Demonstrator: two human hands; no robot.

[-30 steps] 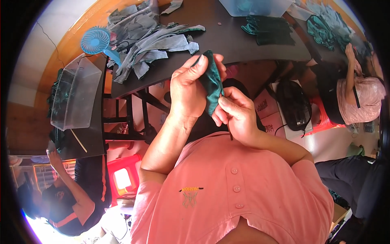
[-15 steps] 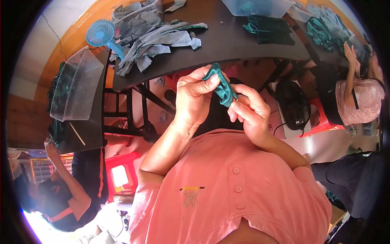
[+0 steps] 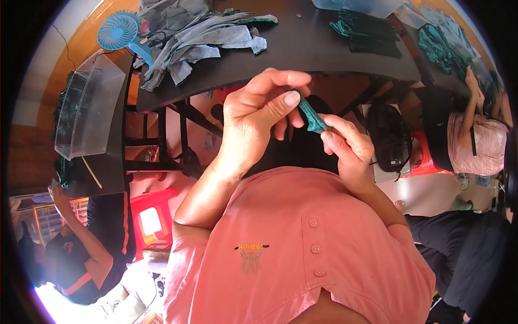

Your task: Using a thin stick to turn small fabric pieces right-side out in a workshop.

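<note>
My left hand (image 3: 258,116) and my right hand (image 3: 345,148) hold a small teal piece of cloth (image 3: 312,116) between them, above my lap and in front of my pink shirt. The left thumb and fingers pinch its upper end. Fingertips of the right hand grip its lower end. The cloth is bunched into a narrow strip, and my fingers hide much of it. A dark table (image 3: 324,51) stands just beyond my hands.
On the table lie a heap of grey cloth pieces (image 3: 199,40), a blue hand fan (image 3: 120,31) and a stack of dark green cloth (image 3: 372,35). A clear plastic bin (image 3: 89,108) stands at the left. One person sits at the right (image 3: 480,140), another at the lower left (image 3: 81,254). A red stool (image 3: 151,218) stands below.
The teal cloth has been squeezed from a broader folded piece into a narrow strip. Both hands have dropped slightly toward my chest and drawn closer together.
</note>
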